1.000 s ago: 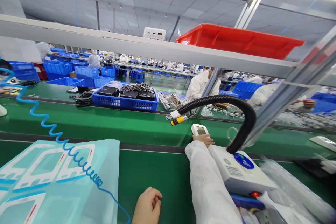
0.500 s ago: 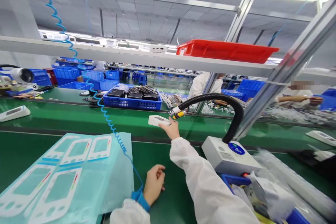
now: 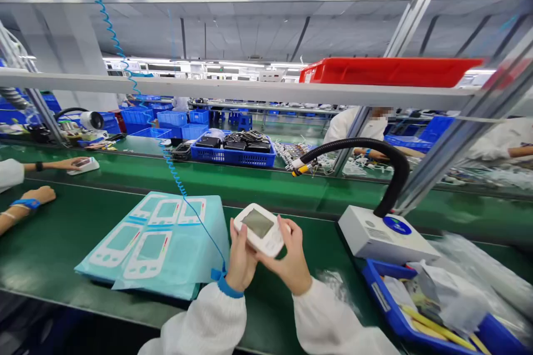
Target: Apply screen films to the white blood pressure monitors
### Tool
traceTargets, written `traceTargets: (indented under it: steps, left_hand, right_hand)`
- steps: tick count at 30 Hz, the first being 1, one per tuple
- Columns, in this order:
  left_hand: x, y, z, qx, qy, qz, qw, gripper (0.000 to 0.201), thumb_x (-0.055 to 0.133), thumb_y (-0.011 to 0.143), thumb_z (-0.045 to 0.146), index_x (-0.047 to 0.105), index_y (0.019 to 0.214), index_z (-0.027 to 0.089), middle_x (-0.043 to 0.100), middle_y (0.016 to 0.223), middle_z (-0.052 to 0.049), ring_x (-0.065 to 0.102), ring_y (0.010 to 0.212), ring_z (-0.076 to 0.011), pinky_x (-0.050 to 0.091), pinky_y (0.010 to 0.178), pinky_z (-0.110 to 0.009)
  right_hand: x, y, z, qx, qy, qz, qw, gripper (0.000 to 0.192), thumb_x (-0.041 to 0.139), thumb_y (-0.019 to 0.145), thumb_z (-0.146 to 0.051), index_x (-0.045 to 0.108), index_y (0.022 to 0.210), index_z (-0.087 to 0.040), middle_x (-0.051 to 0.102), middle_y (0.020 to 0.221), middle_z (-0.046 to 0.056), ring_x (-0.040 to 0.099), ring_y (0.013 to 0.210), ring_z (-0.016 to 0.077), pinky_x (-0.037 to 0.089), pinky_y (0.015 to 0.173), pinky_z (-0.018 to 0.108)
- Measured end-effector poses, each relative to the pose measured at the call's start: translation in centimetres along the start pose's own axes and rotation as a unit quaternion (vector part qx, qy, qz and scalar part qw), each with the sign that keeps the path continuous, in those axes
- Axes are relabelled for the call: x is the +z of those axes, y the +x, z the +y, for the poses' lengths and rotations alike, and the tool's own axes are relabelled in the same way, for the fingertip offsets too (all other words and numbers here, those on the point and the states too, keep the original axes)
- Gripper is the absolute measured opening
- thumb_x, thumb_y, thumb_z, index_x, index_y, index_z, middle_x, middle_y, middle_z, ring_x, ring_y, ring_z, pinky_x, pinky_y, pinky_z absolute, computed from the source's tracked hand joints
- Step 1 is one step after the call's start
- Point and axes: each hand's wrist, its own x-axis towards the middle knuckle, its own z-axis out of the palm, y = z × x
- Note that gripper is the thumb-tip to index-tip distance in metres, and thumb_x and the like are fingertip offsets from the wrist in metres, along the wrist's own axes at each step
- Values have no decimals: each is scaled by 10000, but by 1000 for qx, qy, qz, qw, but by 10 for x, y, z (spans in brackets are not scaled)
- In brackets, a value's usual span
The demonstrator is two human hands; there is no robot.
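A white electronic monitor with a grey screen and buttons is held up between both hands, face toward me and tilted. My left hand, with a blue strap at the wrist, grips its left and lower edge. On the right side, my right hand pinches its edge with thumb and fingers. Left of my hands lies a stack of light-blue sheets bearing white face labels with window cutouts and coloured bars. A coiled blue cord runs down to my left wrist.
On the right stand a white box with a black flexible hose and a blue bin of bags and strips. Behind the green belt is a blue basket. A co-worker's hand touches another white device at left.
My right hand has come back from the belt with the white monitor. My left hand has risen and now holds it too. The view has turned left, showing a co-worker's hands.
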Motion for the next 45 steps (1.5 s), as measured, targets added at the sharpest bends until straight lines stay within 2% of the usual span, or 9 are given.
traceTargets:
  steps: [3,6,8,14,25,32,40,42,45]
  left_hand:
    - [-8,-23,9,29,36,1,999,759,615,745,376,154,1347,356,503,1253,-40,539,1067,-213,478,840,-327]
    - [-23,-44,11,26,129,-36,991,852,636,715,390,73,1355,398,458,1303,-13,497,1121,-215,458,873,-330]
    - [-30,-54,8,41,181,-45,982,917,653,691,402,30,1364,387,416,1339,-24,467,1151,-231,443,896,-337]
    - [-36,-73,-10,98,261,-7,960,1020,718,620,356,43,1383,315,287,1416,-64,341,1247,-261,350,988,-325]
    - [-42,-69,-16,87,296,-23,951,943,684,654,395,94,1384,311,276,1425,-51,326,1257,-262,326,1005,-331]
    - [-43,-68,-18,51,304,-39,950,939,659,678,421,58,1388,297,236,1441,-56,309,1266,-260,309,1018,-332]
    - [-47,-59,-27,31,279,-39,959,839,629,728,386,102,1378,332,235,1443,-15,326,1261,-230,336,1001,-297]
    - [-48,-52,-29,-9,241,-23,970,764,589,766,388,130,1373,338,304,1414,-13,395,1217,-219,367,978,-305]
    - [-51,-40,-30,-91,188,4,978,744,543,795,422,96,1381,325,407,1353,-33,482,1143,-213,405,944,-329]
  right_hand:
    - [-22,-36,-25,-34,-2,-41,999,686,632,694,-424,358,1302,-263,364,1221,110,403,1146,288,423,894,456]
    - [-36,-46,-41,-20,12,-21,1000,371,514,813,-258,482,1182,-270,482,1121,96,496,1040,231,483,811,400]
    - [-36,-47,-45,-6,25,-18,1000,296,496,820,-205,532,1110,-251,543,1028,88,543,952,207,504,761,366]
    - [-18,-53,-39,123,120,-11,985,248,553,776,-250,593,1017,-205,595,911,77,594,808,183,530,704,337]
    - [-15,-58,-31,356,320,33,877,251,725,564,-312,600,737,-180,636,682,25,603,633,160,522,595,301]
    - [-17,-62,-27,371,277,38,886,245,717,562,-306,616,736,-168,625,649,25,589,622,154,506,620,303]
    - [-12,-68,-23,310,218,22,925,158,628,655,-295,587,756,-181,614,702,35,591,631,154,498,606,291]
    - [-20,-70,-32,302,230,-8,925,128,628,655,-292,561,692,-189,598,653,18,581,597,144,490,584,276]
    - [-55,-74,-35,284,261,-58,921,138,631,657,-299,539,642,-197,591,661,15,575,616,143,480,576,259]
